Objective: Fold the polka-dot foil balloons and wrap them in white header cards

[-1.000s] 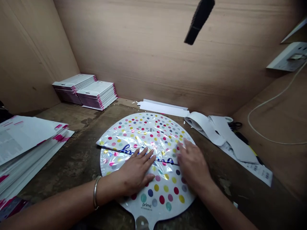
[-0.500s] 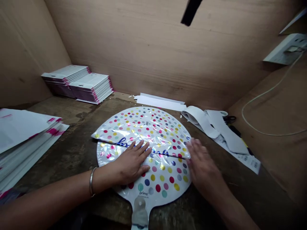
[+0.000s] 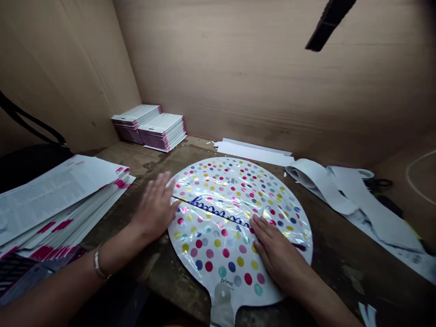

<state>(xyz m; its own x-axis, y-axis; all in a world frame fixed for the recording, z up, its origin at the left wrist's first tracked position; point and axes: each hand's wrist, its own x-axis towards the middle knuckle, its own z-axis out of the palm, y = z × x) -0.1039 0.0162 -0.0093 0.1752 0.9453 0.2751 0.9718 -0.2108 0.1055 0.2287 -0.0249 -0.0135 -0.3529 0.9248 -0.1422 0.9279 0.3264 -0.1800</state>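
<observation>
A round foil balloon [image 3: 218,247] with coloured dots lies flat on the dark table, its neck pointing toward me. Its upper part is folded down, and the fold's dark edge crosses blue lettering. My left hand [image 3: 157,206] is at the balloon's left edge by the end of that fold, fingers extended and slightly blurred. Flat on the lower right part rests my right hand [image 3: 277,252], its fingertips on the fold near the lettering. Neither hand grips anything.
Two stacks of white and pink cards [image 3: 161,129] stand at the back left. A pile of larger white sheets [image 3: 68,195] lies at the left. White paper strips [image 3: 361,200] curl across the right side, near black scissors [image 3: 379,183]. A wooden wall [image 3: 238,81] rises behind.
My left hand has moved from the balloon's middle to its left edge. My right hand has moved inward from the right edge onto the balloon. The view has turned left.
</observation>
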